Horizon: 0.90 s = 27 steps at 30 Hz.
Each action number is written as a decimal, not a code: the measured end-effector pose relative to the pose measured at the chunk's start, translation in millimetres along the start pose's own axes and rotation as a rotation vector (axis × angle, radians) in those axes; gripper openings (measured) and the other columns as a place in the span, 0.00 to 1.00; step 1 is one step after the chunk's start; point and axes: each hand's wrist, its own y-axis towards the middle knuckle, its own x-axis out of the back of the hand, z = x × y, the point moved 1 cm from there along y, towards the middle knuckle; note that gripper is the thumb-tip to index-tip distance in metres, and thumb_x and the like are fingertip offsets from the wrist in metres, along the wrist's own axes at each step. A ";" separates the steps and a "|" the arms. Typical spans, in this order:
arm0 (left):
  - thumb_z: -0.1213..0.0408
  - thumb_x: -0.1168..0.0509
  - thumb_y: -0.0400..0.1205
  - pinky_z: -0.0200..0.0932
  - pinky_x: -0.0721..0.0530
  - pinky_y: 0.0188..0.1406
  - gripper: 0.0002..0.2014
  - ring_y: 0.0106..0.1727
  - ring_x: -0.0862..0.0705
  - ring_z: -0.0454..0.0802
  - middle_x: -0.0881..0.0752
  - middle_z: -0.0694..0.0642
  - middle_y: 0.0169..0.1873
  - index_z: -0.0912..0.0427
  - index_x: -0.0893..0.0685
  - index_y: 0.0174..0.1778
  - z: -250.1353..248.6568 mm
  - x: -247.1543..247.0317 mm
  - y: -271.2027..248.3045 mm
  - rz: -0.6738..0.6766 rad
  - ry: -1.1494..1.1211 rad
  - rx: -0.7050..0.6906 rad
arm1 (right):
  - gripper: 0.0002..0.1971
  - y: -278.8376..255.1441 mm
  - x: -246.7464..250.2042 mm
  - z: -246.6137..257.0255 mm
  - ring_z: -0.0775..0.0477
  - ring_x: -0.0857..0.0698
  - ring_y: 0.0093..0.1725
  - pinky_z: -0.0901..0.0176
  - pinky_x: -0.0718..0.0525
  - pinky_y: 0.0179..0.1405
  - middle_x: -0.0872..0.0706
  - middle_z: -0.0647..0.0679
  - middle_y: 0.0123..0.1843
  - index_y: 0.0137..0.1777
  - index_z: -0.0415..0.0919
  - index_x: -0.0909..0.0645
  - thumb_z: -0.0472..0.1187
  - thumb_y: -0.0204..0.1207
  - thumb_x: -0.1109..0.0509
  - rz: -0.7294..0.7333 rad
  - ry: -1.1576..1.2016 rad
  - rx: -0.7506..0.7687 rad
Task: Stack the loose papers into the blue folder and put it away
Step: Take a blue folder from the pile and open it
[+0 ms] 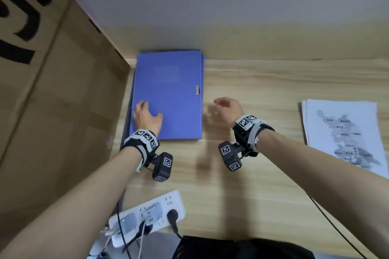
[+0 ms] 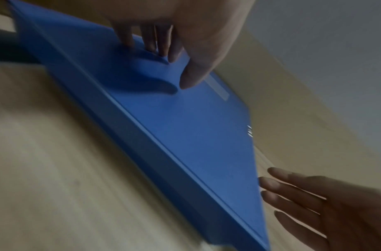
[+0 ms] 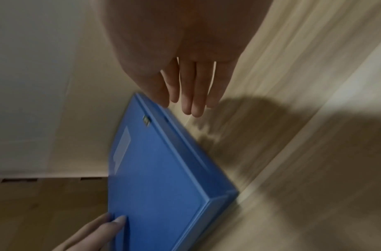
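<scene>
On desk, closed blue folder (image 1: 168,94) under flat L hand (image 1: 147,116); R hand (image 1: 228,109) spread, papers (image 1: 341,134) outside.

Large black letters on cardboard box (image 1: 52,90) cut off, map sheet (image 1: 345,139) labels too small

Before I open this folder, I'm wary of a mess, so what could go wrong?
The folder is shut by a clasp; forcing it may jerk the folder into the cardboard box. The left hand rests on the cover, so it could pin it shut. The papers lie near the desk edge and might slide off.
</scene>
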 end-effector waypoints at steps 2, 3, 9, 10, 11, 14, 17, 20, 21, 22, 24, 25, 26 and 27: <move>0.58 0.31 0.79 0.51 0.42 0.83 0.38 0.85 0.44 0.57 0.40 0.57 0.84 0.65 0.39 0.83 13.5 10.3 8.1 0.006 0.058 0.055 | 0.12 4.9 -18.4 3.5 0.49 0.15 0.41 0.58 0.16 0.48 0.14 0.44 0.50 0.59 0.36 0.18 0.34 0.77 0.30 0.034 0.015 -0.016; 0.55 0.30 0.78 0.52 0.43 0.83 0.41 0.85 0.44 0.57 0.41 0.57 0.85 0.64 0.42 0.84 17.8 13.8 11.7 0.009 0.050 0.084 | 0.14 6.3 -25.4 3.9 0.46 0.15 0.43 0.55 0.15 0.52 0.14 0.43 0.50 0.61 0.34 0.19 0.34 0.77 0.30 0.047 0.013 -0.022; 0.54 0.28 0.67 0.62 0.27 0.75 0.44 0.79 0.30 0.61 0.30 0.57 0.78 0.57 0.35 0.81 17.9 12.8 20.6 0.004 -0.273 0.248 | 0.20 -0.8 -42.6 -1.4 0.46 0.13 0.53 0.62 0.14 0.56 0.13 0.41 0.61 0.70 0.33 0.22 0.32 0.77 0.28 0.084 -0.004 -0.051; 0.55 0.29 0.67 0.61 0.25 0.74 0.43 0.78 0.29 0.62 0.29 0.57 0.77 0.58 0.33 0.80 13.7 11.6 18.7 -0.006 -0.294 0.253 | 0.19 -2.8 -41.3 -2.0 0.51 0.12 0.48 0.72 0.15 0.48 0.13 0.43 0.59 0.69 0.34 0.21 0.31 0.78 0.29 0.086 -0.016 -0.032; 0.57 0.29 0.68 0.60 0.25 0.73 0.41 0.77 0.30 0.61 0.30 0.57 0.76 0.59 0.32 0.79 9.3 10.4 16.0 -0.013 -0.308 0.258 | 0.18 -4.3 -38.7 -3.9 0.57 0.13 0.44 0.79 0.18 0.40 0.12 0.45 0.57 0.69 0.35 0.19 0.31 0.78 0.29 0.082 -0.027 -0.014; 0.59 0.29 0.72 0.58 0.25 0.72 0.40 0.79 0.35 0.59 0.34 0.57 0.78 0.60 0.35 0.81 -0.9 2.8 7.2 -0.002 -0.349 0.265 | 0.18 -7.5 -26.0 -8.5 0.66 0.17 0.41 0.84 0.22 0.33 0.13 0.47 0.54 0.68 0.35 0.18 0.30 0.78 0.29 0.045 -0.027 0.014; 0.61 0.30 0.75 0.56 0.32 0.75 0.40 0.84 0.41 0.56 0.39 0.56 0.82 0.59 0.39 0.83 -15.2 -5.2 -6.1 0.033 -0.357 0.247 | 0.19 -14.8 -6.0 -14.9 0.57 0.14 0.43 0.83 0.20 0.34 0.13 0.46 0.55 0.68 0.34 0.19 0.29 0.78 0.29 0.014 -0.026 0.014; 0.63 0.30 0.76 0.55 0.35 0.77 0.40 0.84 0.44 0.55 0.39 0.56 0.82 0.59 0.39 0.83 -32.9 -16.3 -25.3 0.066 -0.360 0.217 | 0.20 -26.4 20.6 -27.5 0.49 0.13 0.50 0.78 0.17 0.39 0.11 0.48 0.55 0.69 0.38 0.18 0.31 0.76 0.27 -0.028 0.001 0.010; 0.63 0.30 0.76 0.56 0.36 0.78 0.40 0.84 0.44 0.56 0.39 0.56 0.82 0.59 0.39 0.83 -38.4 -21.8 -32.7 0.076 -0.357 0.204 | 0.21 -31.7 30.0 -32.6 0.48 0.12 0.51 0.73 0.15 0.41 0.10 0.48 0.56 0.69 0.39 0.17 0.31 0.76 0.27 -0.043 0.019 -0.001; 0.63 0.30 0.75 0.56 0.36 0.79 0.40 0.84 0.44 0.56 0.38 0.56 0.81 0.60 0.39 0.83 -43.8 -29.0 -40.4 0.085 -0.353 0.194 | 0.21 -37.1 40.3 -37.9 0.46 0.11 0.52 0.67 0.14 0.43 0.10 0.47 0.56 0.69 0.40 0.17 0.32 0.76 0.27 -0.055 0.037 -0.016; 0.62 0.30 0.74 0.56 0.37 0.80 0.40 0.83 0.43 0.57 0.37 0.57 0.81 0.61 0.38 0.82 -54.9 -46.2 -57.4 0.091 -0.334 0.182 | 0.20 -49.2 62.4 -50.5 0.45 0.10 0.51 0.61 0.12 0.45 0.09 0.45 0.56 0.68 0.40 0.17 0.31 0.76 0.27 -0.084 0.039 -0.034; 0.61 0.29 0.74 0.56 0.38 0.80 0.40 0.83 0.43 0.58 0.37 0.57 0.81 0.61 0.38 0.82 -61.1 -54.6 -67.3 0.093 -0.325 0.175 | 0.20 -56.2 73.2 -55.8 0.45 0.11 0.51 0.60 0.12 0.47 0.09 0.45 0.55 0.68 0.39 0.16 0.30 0.76 0.28 -0.098 0.029 -0.034; 0.61 0.29 0.74 0.56 0.39 0.80 0.40 0.83 0.44 0.59 0.37 0.58 0.81 0.61 0.38 0.82 -67.7 -62.7 -77.4 0.097 -0.324 0.165 | 0.19 -61.8 84.4 -62.5 0.44 0.11 0.51 0.58 0.12 0.49 0.09 0.46 0.55 0.67 0.39 0.16 0.30 0.76 0.28 -0.113 0.019 -0.032; 0.61 0.29 0.74 0.56 0.39 0.80 0.40 0.83 0.44 0.59 0.37 0.58 0.81 0.62 0.38 0.82 -74.7 -71.0 -86.6 0.105 -0.322 0.151 | 0.19 -66.1 95.7 -67.6 0.43 0.10 0.52 0.57 0.12 0.51 0.09 0.47 0.54 0.67 0.40 0.16 0.30 0.76 0.28 -0.129 0.009 -0.029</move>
